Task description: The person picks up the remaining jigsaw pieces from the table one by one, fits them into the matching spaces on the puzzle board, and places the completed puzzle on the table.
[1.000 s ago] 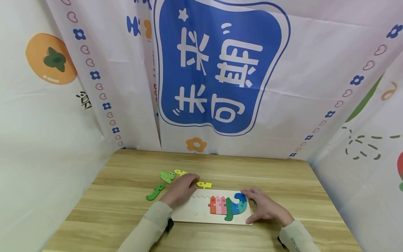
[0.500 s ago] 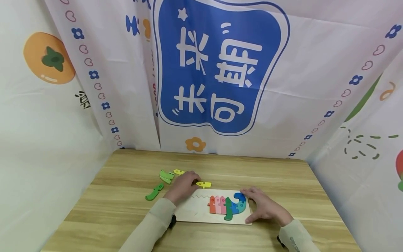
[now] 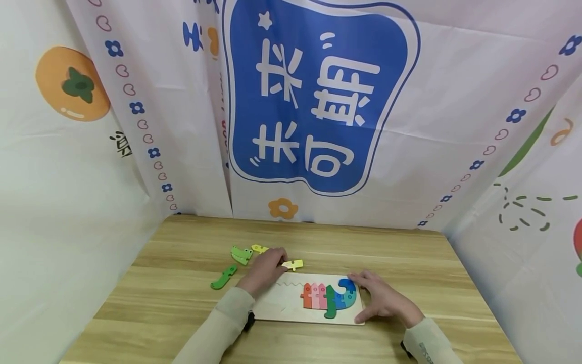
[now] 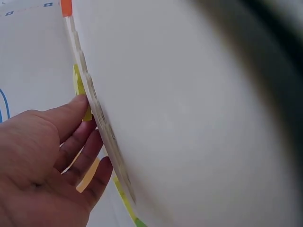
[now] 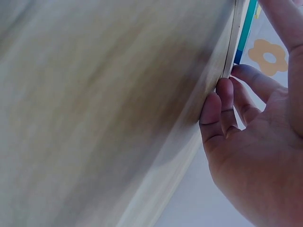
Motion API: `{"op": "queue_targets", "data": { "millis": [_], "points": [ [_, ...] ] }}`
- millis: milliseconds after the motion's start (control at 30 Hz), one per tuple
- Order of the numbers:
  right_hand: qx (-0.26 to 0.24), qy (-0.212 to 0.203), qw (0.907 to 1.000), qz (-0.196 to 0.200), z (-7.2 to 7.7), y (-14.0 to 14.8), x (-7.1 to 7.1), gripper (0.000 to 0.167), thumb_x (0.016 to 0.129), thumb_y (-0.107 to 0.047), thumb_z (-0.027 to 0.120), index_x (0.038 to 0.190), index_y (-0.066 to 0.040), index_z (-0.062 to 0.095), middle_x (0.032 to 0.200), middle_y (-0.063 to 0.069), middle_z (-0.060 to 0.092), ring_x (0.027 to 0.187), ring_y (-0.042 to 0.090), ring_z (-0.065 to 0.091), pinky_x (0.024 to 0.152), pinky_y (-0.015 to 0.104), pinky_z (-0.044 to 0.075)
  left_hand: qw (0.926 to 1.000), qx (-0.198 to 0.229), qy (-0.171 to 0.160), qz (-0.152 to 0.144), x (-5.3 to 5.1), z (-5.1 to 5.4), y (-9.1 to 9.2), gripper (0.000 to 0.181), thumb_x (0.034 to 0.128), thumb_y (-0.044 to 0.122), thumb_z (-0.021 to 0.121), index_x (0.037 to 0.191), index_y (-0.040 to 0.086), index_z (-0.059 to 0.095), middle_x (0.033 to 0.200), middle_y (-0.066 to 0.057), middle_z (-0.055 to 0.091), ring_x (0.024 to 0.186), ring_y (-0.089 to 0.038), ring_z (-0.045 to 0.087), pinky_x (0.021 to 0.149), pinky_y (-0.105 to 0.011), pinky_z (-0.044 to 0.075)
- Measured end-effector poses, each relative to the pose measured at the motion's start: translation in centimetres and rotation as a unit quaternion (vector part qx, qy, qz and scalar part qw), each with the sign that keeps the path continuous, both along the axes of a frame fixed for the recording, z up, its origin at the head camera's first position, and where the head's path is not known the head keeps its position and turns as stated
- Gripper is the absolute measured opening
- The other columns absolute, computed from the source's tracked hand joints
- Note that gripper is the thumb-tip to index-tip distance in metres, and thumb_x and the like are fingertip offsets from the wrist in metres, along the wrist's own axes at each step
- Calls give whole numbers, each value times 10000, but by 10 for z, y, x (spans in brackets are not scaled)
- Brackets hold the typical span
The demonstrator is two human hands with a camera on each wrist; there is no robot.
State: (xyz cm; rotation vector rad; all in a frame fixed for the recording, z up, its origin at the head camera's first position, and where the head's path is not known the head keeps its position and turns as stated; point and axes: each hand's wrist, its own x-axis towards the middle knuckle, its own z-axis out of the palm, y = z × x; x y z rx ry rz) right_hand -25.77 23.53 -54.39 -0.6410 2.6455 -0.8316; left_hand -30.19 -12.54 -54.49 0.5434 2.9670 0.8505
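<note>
My left hand (image 3: 265, 270) pinches a yellow puzzle piece (image 3: 294, 264) between thumb and fingertips, just beyond the far edge of the wooden puzzle board (image 3: 277, 306). In the left wrist view the yellow piece (image 4: 78, 81) stands out past the thumb. My right hand (image 3: 384, 298) holds the board's right end, with the thumb at the near corner and a finger at the far corner. On the board's right half sit joined crocodile pieces: an orange piece (image 3: 307, 297), pink ones (image 3: 319, 298), a dark green leg (image 3: 330, 303) and a blue tail (image 3: 347, 285).
Left of the board lie a green crocodile head piece (image 3: 241, 255) and a green leg piece (image 3: 224, 277). Another yellow piece (image 3: 259, 248) lies behind my left hand, partly hidden. A printed curtain (image 3: 364, 207) hangs behind the wooden table (image 3: 150, 308).
My left hand has moved slightly right and taken hold of the yellow piece, which has shifted a little left and tilted. The right hand and the board stay put.
</note>
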Motion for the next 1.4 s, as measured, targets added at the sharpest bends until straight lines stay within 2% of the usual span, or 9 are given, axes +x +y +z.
{"op": "queue_targets", "data": {
  "millis": [233, 533, 633, 800, 933, 1067, 1267, 1400],
  "points": [
    [-7, -66, 10000, -18, 1, 0, 0, 1116, 622, -428, 997, 1557, -115, 474, 1295, 24, 518, 1255, 295, 469, 1113, 654, 420, 9934, 1054, -441, -77, 1, 0, -7, 80, 1002, 105, 685, 1043, 156, 640, 955, 31, 614, 862, -125, 569, 746, -288, 517],
    [-36, -61, 10000, 7, 2, 1, 0, 1111, 628, -429, 994, 1557, -112, 474, 1279, 18, 517, 1251, 287, 462, 1116, 651, 416, 9874, 1485, -514, 196, 3, 7, -10, 57, 1025, 122, 654, 1051, 173, 657, 1033, 7, 612, 929, -144, 583, 818, -344, 532],
    [-48, -56, 10000, 16, 2, 1, 0, 1112, 626, -429, 995, 1556, -107, 475, 1282, 27, 518, 1247, 285, 465, 1113, 651, 421, 9855, 1593, -485, 310, 5, 10, -10, 69, 1042, 120, 623, 1095, 159, 645, 1067, -11, 597, 957, -158, 577, 832, -351, 527],
    [-34, -78, 10000, -2, 2, 0, 0, 1116, 623, -426, 996, 1557, -111, 474, 1277, 23, 518, 1242, 284, 465, 1112, 650, 421, 9794, 1952, -372, 371, 8, 13, -9, 242, 1063, 105, 575, 1303, 95, 601, 1142, -45, 585, 1015, -177, 588, 867, -354, 552],
    [-36, -47, 10000, -3, 1, 0, 0, 1108, 618, -417, 1000, 1551, -114, 484, 1279, 20, 520, 1243, 292, 468, 1113, 651, 418, 9776, 2067, -143, 373, 10, 13, -7, 319, 1079, 82, 528, 1398, 86, 548, 1228, -96, 584, 1074, -195, 594, 920, -388, 560],
    [-41, -39, 10000, -10, 0, 1, 2, 1099, 616, -413, 1003, 1544, -117, 494, 1305, 22, 521, 1263, 304, 470, 1113, 662, 416, 9792, 1993, 57, 372, 13, 10, -7, 302, 1084, 60, 503, 1376, 109, 561, 1294, -100, 580, 1116, -200, 594, 957, -409, 557],
    [-53, 11, 10000, 35, 0, 1, 1, 1097, 626, -413, 999, 1548, -112, 486, 1336, 40, 526, 1291, 323, 476, 1116, 671, 412, 9774, 2062, 367, 276, 14, 8, -9, 242, 1067, 26, 528, 1151, 131, 730, 1198, -24, 621, 1097, -186, 623, 902, -356, 567],
    [-43, 10, 10000, 27, 1, 0, 0, 1101, 625, -422, 997, 1551, -120, 484, 1342, 40, 528, 1294, 320, 479, 1116, 670, 413, 9747, 2168, 385, 382, 14, 10, -10, 253, 1073, 35, 523, 1186, 125, 729, 1228, -50, 621, 1118, -203, 625, 907, -345, 571]
  ]
}}
